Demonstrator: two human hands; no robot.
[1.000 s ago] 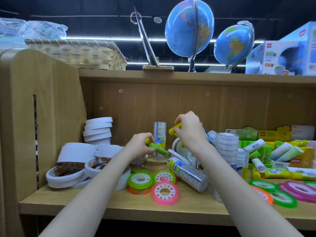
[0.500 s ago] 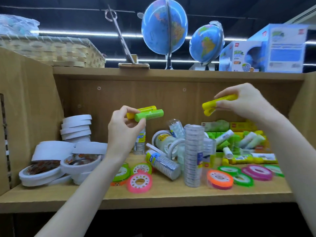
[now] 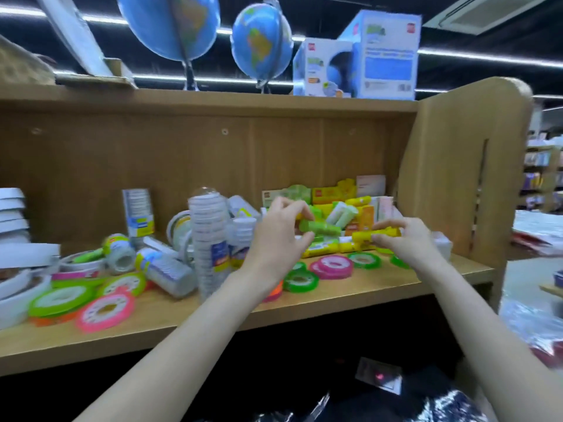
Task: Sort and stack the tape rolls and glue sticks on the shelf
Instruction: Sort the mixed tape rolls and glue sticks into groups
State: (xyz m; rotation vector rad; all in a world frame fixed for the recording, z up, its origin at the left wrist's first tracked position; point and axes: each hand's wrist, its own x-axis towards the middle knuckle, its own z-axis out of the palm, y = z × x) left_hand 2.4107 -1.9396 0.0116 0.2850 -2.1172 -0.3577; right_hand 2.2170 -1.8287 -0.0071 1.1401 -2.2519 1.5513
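Two bare hands are held out over the right part of the wooden shelf (image 3: 304,312). A green glue stick (image 3: 320,228) is gripped by the left hand (image 3: 278,245), with the thumb under it and the fingers curled over the top. A bit of yellow is seen behind those fingers, but what it is cannot be told. A yellow glue stick (image 3: 376,234) is pinched by the right hand (image 3: 405,239) between the thumb and the fingertips. Both sticks are held on their sides, just above the pile of glue sticks and boxes (image 3: 344,205) at the back right corner of the shelf. Green and pink tape rings (image 3: 332,266) are laid flat near the front edge, under the hands. A tall pack of clear tape rolls (image 3: 210,242) is stood upright near the middle. More bright tape rings (image 3: 105,309) are spread out by the front left edge, and white tape rolls (image 3: 12,208) are piled at the left end. Two blue globes (image 3: 262,47) and two blue boxes (image 3: 387,56) are set on the top board.
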